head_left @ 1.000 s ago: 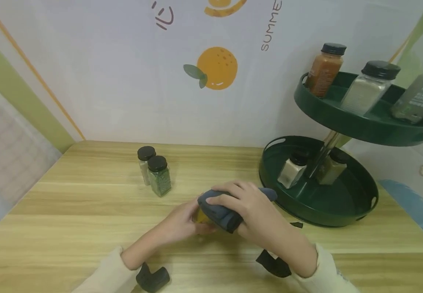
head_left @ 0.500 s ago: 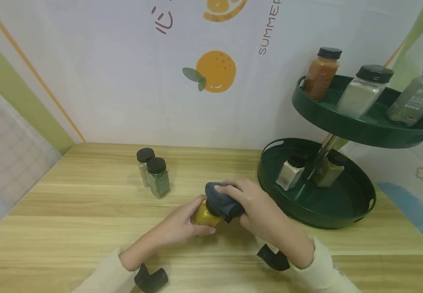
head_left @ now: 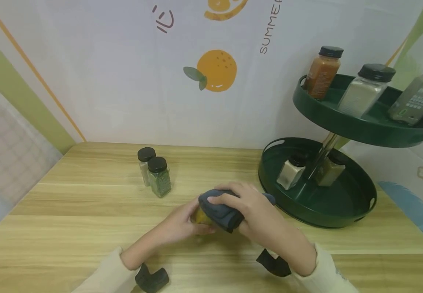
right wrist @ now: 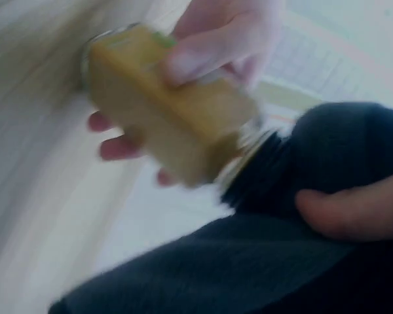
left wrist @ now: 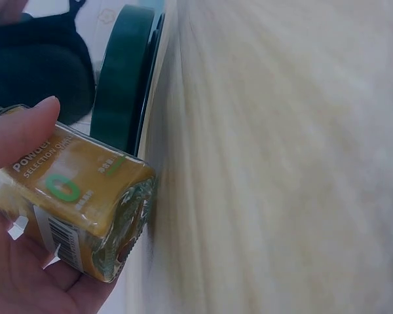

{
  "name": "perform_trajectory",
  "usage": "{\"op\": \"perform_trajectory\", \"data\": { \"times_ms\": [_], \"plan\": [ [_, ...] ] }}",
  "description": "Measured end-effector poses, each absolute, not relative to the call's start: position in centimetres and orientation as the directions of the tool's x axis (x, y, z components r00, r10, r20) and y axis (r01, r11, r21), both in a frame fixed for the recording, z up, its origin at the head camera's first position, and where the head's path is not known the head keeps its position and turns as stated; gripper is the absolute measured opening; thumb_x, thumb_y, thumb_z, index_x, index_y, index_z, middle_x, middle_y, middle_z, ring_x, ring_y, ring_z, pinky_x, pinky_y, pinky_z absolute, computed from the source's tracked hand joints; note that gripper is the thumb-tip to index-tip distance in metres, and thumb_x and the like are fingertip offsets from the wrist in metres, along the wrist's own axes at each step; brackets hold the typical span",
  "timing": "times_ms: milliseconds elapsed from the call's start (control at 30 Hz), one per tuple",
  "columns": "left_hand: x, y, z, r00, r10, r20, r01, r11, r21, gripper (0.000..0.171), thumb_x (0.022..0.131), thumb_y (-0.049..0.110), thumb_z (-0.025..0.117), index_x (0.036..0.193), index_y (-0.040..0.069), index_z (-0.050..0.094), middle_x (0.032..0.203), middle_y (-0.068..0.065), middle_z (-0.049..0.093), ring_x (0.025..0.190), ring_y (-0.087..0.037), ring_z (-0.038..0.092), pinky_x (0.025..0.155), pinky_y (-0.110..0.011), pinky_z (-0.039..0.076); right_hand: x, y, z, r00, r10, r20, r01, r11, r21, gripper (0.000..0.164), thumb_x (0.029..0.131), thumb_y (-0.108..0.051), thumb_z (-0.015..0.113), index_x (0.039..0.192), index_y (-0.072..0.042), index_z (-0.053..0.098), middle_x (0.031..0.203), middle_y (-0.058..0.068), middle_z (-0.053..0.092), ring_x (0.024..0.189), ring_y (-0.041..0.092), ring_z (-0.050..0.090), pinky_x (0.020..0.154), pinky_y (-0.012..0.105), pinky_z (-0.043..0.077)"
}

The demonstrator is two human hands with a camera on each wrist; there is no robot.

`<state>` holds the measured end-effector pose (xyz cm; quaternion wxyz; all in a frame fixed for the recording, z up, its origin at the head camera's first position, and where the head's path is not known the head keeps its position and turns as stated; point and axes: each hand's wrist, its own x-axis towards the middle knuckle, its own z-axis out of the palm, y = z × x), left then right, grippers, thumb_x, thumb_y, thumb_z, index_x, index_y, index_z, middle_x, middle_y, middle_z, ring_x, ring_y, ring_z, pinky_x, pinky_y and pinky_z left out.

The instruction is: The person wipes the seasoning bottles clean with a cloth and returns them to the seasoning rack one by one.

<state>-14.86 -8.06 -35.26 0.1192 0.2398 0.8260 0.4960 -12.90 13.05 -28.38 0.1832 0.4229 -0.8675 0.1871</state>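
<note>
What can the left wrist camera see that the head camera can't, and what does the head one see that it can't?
Only the left wrist view shows the barcode and the printed words on the yellow jar. Only the head view shows the green-filled jar and the orange fruit picture. Both show the left hand holding the yellow jar, the dark cloth and some green stand.

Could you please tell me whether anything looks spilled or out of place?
Nothing stands out; no spill or damage shows. The yellow jar is tilted, but the left grip holds it while the right grip holds a cloth against its lid.
</note>
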Motion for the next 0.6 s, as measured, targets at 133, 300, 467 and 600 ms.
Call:
{"op": "perform_trajectory", "data": {
  "times_ms": [133, 300, 467, 600],
  "plan": [
    [-14.9, -8.0, -35.3, -0.867, 0.498, 0.028, 0.266, 0.414, 0.870, 0.068, 0.076, 0.035, 0.075, 0.135, 0.032, 0.040, 0.111, 0.001, 0.062, 0.100, -0.015, 0.058, 0.087, -0.042, 0.045, -14.7, 13.7, -29.5, -0.664, -0.575, 0.479, -0.746, 0.557, -0.364, 0.054, 0.071, 0.016, 0.065, 0.113, -0.018, 0.064, 0.120, 0.002, 0.060, 0.111, 0.024, 0.057, 0.091, 0.041, 0.050],
    [-14.9, -7.8, -35.4, -0.857, 0.514, 0.028, 0.277, 0.415, 0.867, 0.055, 0.076, 0.035, 0.074, 0.124, 0.029, 0.047, 0.103, 0.004, 0.064, 0.095, -0.014, 0.058, 0.085, -0.042, 0.045, -15.7, 14.3, -30.4, -0.718, -0.521, 0.462, -0.696, 0.569, -0.439, 0.048, 0.074, 0.017, 0.061, 0.110, -0.014, 0.064, 0.113, 0.002, 0.064, 0.107, 0.022, 0.061, 0.090, 0.039, 0.050],
    [-14.8, -7.9, -35.3, -0.852, 0.523, 0.028, 0.278, 0.407, 0.870, 0.056, 0.078, 0.035, 0.073, 0.126, 0.030, 0.045, 0.108, 0.005, 0.063, 0.101, -0.015, 0.058, 0.089, -0.045, 0.044, -14.3, 14.2, -29.5, -0.702, -0.568, 0.429, -0.703, 0.651, -0.286, 0.068, 0.060, 0.023, 0.063, 0.115, -0.017, 0.064, 0.120, 0.003, 0.059, 0.112, 0.025, 0.057, 0.087, 0.040, 0.052],
    [-14.8, -8.1, -35.1, -0.850, 0.525, 0.045, 0.292, 0.397, 0.870, 0.054, 0.078, 0.033, 0.074, 0.124, 0.030, 0.046, 0.110, 0.004, 0.062, 0.101, -0.016, 0.057, 0.088, -0.044, 0.044, -12.7, 13.9, -28.1, -0.618, -0.661, 0.425, -0.769, 0.621, -0.153, 0.067, 0.058, 0.016, 0.072, 0.113, -0.022, 0.065, 0.120, 0.004, 0.058, 0.111, 0.025, 0.054, 0.088, 0.041, 0.050]
  ]
}}
